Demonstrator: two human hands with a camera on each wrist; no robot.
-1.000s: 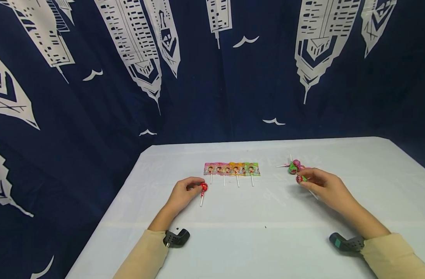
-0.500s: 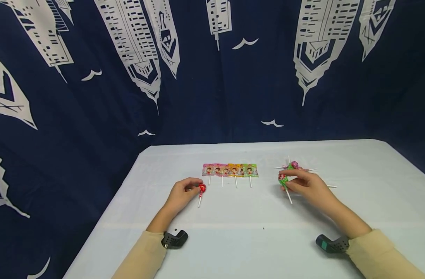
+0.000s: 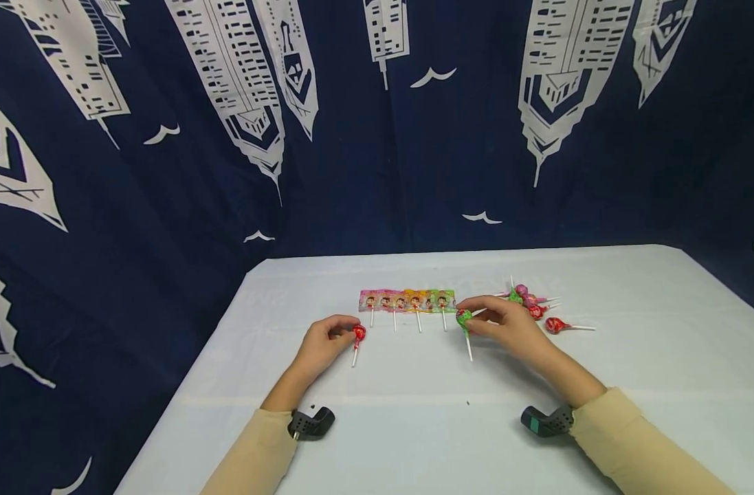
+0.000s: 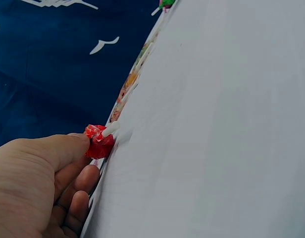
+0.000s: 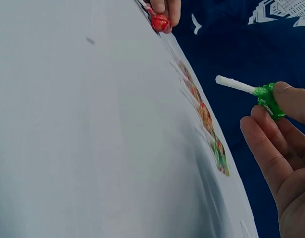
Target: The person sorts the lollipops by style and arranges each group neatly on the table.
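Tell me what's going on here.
A person's left hand holds a round, red-wrapped lollipop near the left end of a row of flat lollipops in pink, orange and green wrappers. The right hand holds a round, green-wrapped lollipop by the row's right end. More round red, pink and green lollipops lie farther right on the white table.

Head view forward-and-down over the table (image 3: 414, 440), tilted wrist views up close — both sharing the red lollipop (image 4: 100, 147)

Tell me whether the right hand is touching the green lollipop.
Touching. The right wrist view shows the right hand pinching the green lollipop by its wrapped end, with no gap.
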